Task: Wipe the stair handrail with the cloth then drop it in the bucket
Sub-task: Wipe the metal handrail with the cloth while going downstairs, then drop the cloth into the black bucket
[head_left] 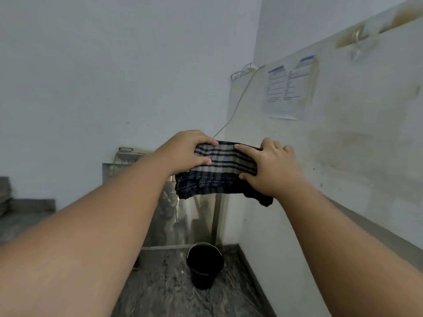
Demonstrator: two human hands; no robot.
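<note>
A folded checked cloth (223, 170), dark blue and white, is held up in the air at the centre of the head view. My left hand (187, 152) grips its left end, thumb underneath and fingers over the top. My right hand (272, 165) grips its right end, and a dark corner of the cloth hangs down below that hand. A black bucket (204, 263) stands on the floor in the corner, below the cloth, and looks dark inside. No handrail can be made out in this view.
A white wall (343, 156) runs along the right, with two printed sheets (288, 83) stuck to it and a thin cable (240, 97) hanging down. A shiny metal panel (185, 216) stands behind the bucket. The floor (164, 287) is grey mottled stone.
</note>
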